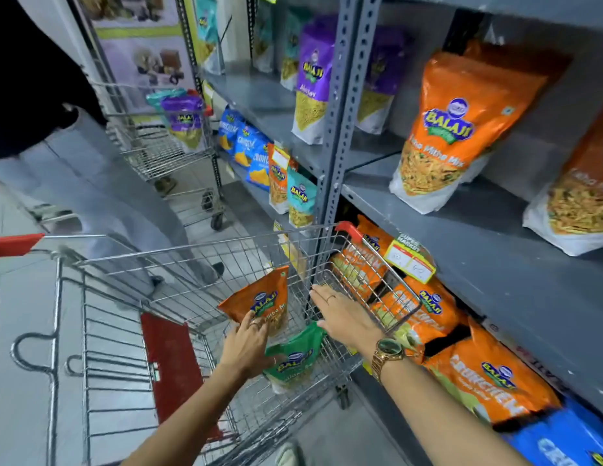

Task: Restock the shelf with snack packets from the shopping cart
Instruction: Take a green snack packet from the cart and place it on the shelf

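A wire shopping cart [199, 260] stands in front of me, beside the grey shelf [478, 243]. Inside it, my left hand [248, 344] grips an orange snack packet [259, 297] by its lower edge, lifting it upright. A green snack packet [295, 358] lies in the cart just below and to the right of that hand. My right hand [344, 314], with a gold watch on the wrist, reaches flat over the cart's right side with fingers spread; it holds nothing and partly covers the green packet's top corner.
Orange packets [455, 129] stand on the middle shelf, purple ones [313, 79] further left, orange and blue ones on the bottom shelf [478, 375]. A second cart [165, 142] with packets stands ahead on the aisle. Another person's legs [101, 196] are on the left.
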Action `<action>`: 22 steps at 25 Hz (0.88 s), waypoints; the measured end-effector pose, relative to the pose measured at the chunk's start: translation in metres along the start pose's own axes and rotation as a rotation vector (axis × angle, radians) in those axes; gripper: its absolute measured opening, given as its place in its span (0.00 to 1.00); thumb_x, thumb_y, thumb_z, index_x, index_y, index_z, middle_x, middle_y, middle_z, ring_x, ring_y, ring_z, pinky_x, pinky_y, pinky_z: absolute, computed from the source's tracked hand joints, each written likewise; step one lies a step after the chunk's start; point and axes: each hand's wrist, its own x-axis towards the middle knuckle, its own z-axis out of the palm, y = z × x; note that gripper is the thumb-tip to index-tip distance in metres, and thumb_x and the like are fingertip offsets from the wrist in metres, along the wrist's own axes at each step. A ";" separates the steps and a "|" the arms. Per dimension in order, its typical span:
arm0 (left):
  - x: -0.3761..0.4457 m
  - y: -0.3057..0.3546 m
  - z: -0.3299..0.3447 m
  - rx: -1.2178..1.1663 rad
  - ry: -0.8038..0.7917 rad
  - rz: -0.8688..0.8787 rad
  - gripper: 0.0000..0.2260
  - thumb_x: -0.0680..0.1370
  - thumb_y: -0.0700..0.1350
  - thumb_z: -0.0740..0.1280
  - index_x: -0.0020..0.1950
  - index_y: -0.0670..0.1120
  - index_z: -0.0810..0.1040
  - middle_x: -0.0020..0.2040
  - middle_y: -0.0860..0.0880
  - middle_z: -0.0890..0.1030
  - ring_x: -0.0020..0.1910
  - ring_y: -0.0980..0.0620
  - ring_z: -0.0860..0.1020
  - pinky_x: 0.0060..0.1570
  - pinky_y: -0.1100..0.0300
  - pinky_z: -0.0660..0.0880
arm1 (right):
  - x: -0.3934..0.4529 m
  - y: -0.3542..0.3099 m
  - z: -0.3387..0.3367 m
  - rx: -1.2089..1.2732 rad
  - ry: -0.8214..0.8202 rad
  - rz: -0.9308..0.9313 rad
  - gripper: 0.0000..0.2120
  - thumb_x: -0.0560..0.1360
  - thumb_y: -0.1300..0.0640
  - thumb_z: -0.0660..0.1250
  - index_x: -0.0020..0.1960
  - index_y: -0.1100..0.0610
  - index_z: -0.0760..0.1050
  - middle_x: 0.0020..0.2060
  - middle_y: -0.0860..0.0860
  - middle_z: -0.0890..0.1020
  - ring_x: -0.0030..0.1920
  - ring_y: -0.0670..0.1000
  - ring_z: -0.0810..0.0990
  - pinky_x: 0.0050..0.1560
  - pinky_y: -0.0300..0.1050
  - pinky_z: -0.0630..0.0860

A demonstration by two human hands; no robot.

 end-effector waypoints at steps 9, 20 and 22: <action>0.011 -0.006 0.011 0.087 0.025 -0.015 0.10 0.76 0.44 0.58 0.48 0.39 0.77 0.50 0.42 0.81 0.46 0.45 0.77 0.47 0.51 0.75 | 0.013 -0.006 0.019 -0.348 -0.082 0.040 0.07 0.72 0.69 0.63 0.43 0.57 0.73 0.38 0.52 0.82 0.40 0.53 0.79 0.63 0.55 0.65; 0.017 0.018 -0.093 -1.474 0.510 -0.194 0.02 0.70 0.33 0.70 0.42 0.37 0.80 0.33 0.48 0.84 0.35 0.47 0.81 0.28 0.67 0.79 | -0.033 0.021 -0.065 0.324 0.727 0.155 0.04 0.71 0.63 0.62 0.40 0.60 0.75 0.24 0.52 0.75 0.25 0.53 0.72 0.32 0.43 0.69; 0.024 0.044 -0.133 -1.615 0.572 -0.062 0.05 0.70 0.32 0.69 0.36 0.41 0.79 0.25 0.54 0.82 0.28 0.56 0.80 0.26 0.69 0.77 | -0.050 0.027 -0.092 0.417 0.948 0.185 0.05 0.71 0.61 0.61 0.40 0.61 0.75 0.28 0.57 0.80 0.26 0.58 0.76 0.27 0.46 0.70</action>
